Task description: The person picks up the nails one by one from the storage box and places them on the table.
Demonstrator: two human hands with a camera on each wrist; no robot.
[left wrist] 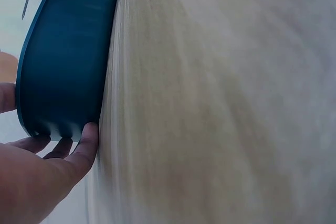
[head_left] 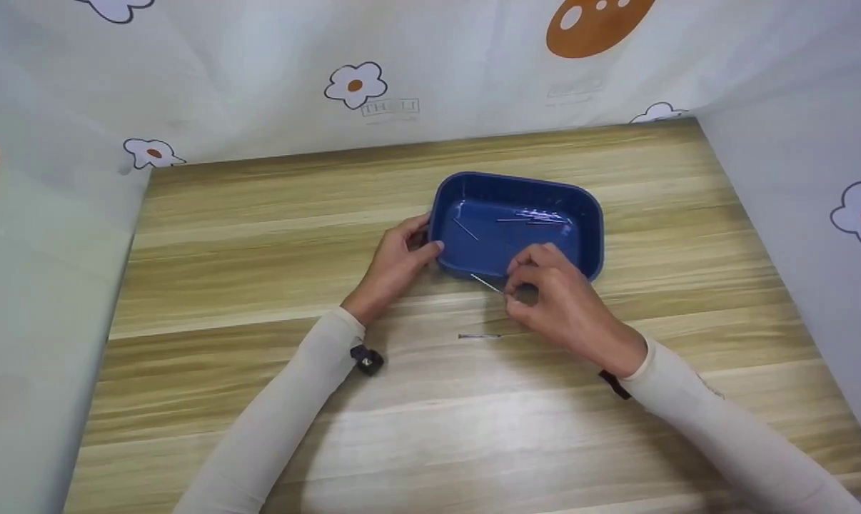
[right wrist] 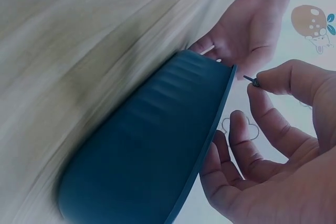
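A blue plastic tray (head_left: 591, 221) sits on the wooden table (head_left: 259, 235) with several thin metal nails (head_left: 534, 218) lying inside it. My left hand (head_left: 398, 260) grips the tray's left end, thumb on the rim and fingers against its outer wall (left wrist: 63, 77). My right hand (head_left: 545, 293) pinches one thin nail (head_left: 486, 283) between thumb and forefinger just over the tray's near rim (right wrist: 223, 106); the nail's head (right wrist: 252, 81) shows at my fingertips. Another nail (head_left: 479, 335) lies loose on the table, just in front of my right hand.
A white flower-patterned cloth (head_left: 359, 86) walls in the table at the back and both sides. A small black wrist camera (head_left: 366, 359) sits on my left sleeve. Bare wood stretches to the left, right and front of the tray.
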